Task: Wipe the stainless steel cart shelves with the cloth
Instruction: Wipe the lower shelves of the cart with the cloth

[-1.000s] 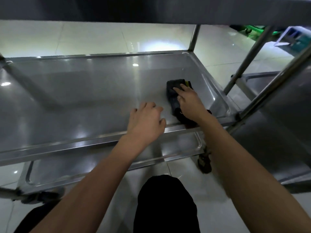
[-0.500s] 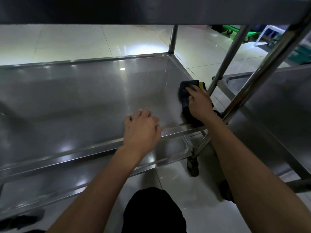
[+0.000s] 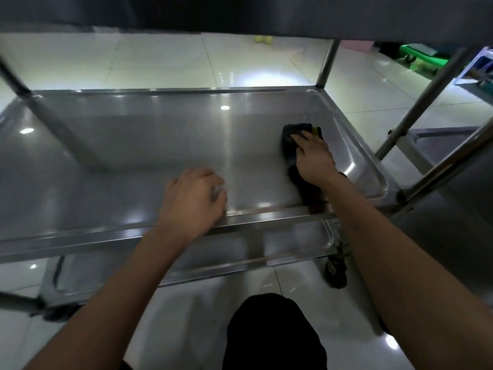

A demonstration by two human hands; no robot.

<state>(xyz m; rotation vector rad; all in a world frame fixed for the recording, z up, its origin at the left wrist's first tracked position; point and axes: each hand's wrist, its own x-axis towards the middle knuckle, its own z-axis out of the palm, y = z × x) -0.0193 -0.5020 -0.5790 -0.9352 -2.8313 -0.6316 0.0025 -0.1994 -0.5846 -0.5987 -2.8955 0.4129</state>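
The cart's middle stainless steel shelf (image 3: 133,156) fills the view. A dark cloth (image 3: 289,145) with a yellow edge lies on its right part, reaching back to the front rim. My right hand (image 3: 313,158) presses flat on the cloth, fingers pointing away from me. My left hand (image 3: 192,201) rests on the shelf just inside the front rim with its fingers bent, holding nothing.
The upper shelf (image 3: 240,12) hangs overhead. Upright posts (image 3: 326,65) stand at the right corners. The bottom shelf (image 3: 293,241) and a caster wheel (image 3: 336,268) are below. A second steel cart (image 3: 453,209) stands at the right. My knee (image 3: 272,332) is near the cart.
My right hand slid the cloth right toward the shelf's side wall, then a little back left and away from me. My left hand stayed at the front rim. My head turned.
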